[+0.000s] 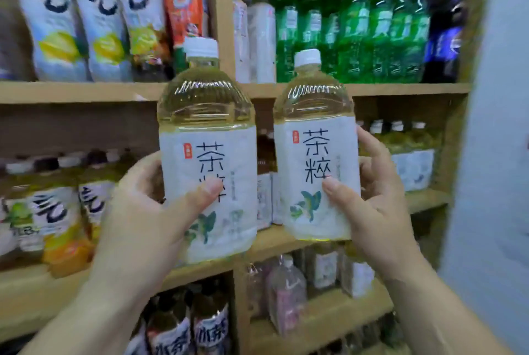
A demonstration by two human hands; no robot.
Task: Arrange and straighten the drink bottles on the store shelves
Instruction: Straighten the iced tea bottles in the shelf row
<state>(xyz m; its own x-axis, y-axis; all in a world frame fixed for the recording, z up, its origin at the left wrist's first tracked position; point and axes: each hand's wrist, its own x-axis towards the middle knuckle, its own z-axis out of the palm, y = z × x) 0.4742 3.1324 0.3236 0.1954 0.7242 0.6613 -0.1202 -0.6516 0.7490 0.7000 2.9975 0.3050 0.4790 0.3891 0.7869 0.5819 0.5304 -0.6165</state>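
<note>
Two large tea bottles with white caps, pale yellow liquid and white labels are held up in front of the wooden shelves. My left hand point(148, 211) grips the left tea bottle point(207, 137) low on its label, thumb across the front. My right hand point(372, 205) grips the right tea bottle point(315, 137) the same way from the right side. Both bottles stand upright and side by side, a small gap between them, with their labels facing me.
The upper shelf point(86, 91) carries white-labelled bottles point(57, 19), an orange bottle point(184, 2), clear bottles point(260, 31), green bottles point(372, 28) and a dark blue bottle point(445, 39). The middle shelf point(426, 197) and the shelves below hold more bottles. A pale wall point(498, 154) stands right.
</note>
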